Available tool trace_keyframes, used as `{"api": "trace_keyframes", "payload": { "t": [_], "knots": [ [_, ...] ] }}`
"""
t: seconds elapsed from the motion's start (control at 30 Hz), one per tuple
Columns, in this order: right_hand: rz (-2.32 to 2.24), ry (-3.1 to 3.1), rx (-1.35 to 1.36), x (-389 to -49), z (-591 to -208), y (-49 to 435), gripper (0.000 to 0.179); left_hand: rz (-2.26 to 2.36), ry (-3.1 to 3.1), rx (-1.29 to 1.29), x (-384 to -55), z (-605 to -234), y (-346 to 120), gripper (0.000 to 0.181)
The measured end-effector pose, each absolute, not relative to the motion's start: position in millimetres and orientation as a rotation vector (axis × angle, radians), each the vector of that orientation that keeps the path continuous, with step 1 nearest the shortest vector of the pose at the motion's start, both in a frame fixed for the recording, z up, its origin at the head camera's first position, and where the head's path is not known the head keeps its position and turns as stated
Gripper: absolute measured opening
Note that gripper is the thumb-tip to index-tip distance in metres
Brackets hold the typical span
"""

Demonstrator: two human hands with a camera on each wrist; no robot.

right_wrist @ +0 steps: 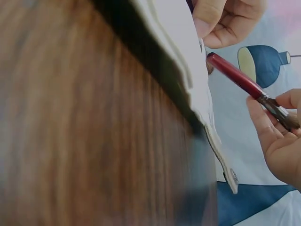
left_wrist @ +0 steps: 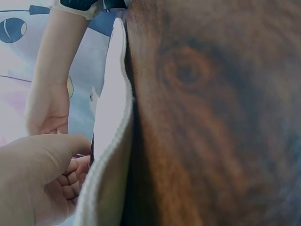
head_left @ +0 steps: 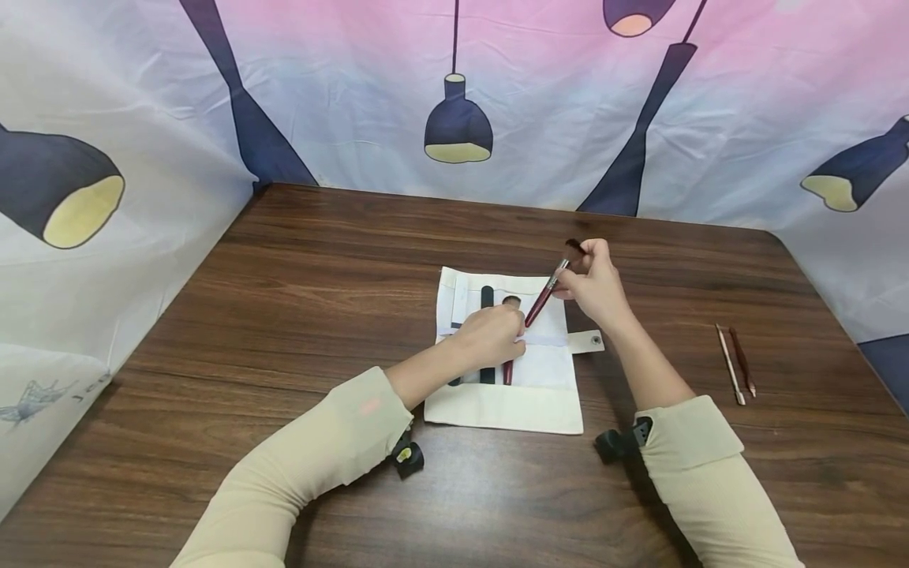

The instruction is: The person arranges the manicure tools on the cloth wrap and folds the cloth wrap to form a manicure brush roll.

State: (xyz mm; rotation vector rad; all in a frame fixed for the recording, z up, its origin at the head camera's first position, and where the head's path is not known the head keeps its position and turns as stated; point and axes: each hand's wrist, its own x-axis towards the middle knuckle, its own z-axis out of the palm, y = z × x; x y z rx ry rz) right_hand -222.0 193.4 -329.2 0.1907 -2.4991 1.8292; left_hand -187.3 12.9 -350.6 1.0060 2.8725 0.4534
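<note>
My right hand (head_left: 596, 288) holds a makeup brush (head_left: 547, 300) with a dark red handle, fingers around its silver ferrule and dark bristles. The brush slants, handle end down, over an unfolded white cloth pouch (head_left: 504, 409). In the right wrist view, the red handle (right_wrist: 235, 75) points at the pouch close to my left hand (right_wrist: 230, 21). That left hand (head_left: 490, 338) lies over the middle of the pouch with curled fingers, pinching at its cross band (head_left: 550, 341). Beneath it, a second red-handled brush (head_left: 507, 375) sits in the pouch, partly hidden.
A black strip-shaped tool (head_left: 487, 297) and a pale flat piece (head_left: 460, 300) lie in the pouch's left part. A snap tab (head_left: 586, 341) sticks out right. Further right on the wooden table (head_left: 341, 260) lie a thin silver tool (head_left: 730, 364) and a dark red tool (head_left: 742, 361).
</note>
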Motion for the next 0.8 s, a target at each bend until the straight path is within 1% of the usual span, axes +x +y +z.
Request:
{"api": "trace_keyframes", "payload": {
  "t": [0.27,0.47,0.57,0.8],
  "knots": [
    [1.707,-2.687,0.245,-225.9,-333.3,188.0,0.042,0.488,2.847,0.985,-187.2,-349.8,11.7,0.008],
    [1.586,-2.884,0.206,-227.9,-333.6,186.0,0.055,0.517,2.833,0.995,-188.7,-349.9,11.4,0.007],
    [1.528,-2.976,0.218,-229.2,-333.8,184.5,0.058,0.521,2.835,1.007,-188.9,-350.2,11.2,0.007],
    [1.512,-3.04,0.298,-229.1,-334.5,178.6,0.045,0.545,2.825,0.996,-188.0,-349.9,10.7,0.006]
  ]
}}
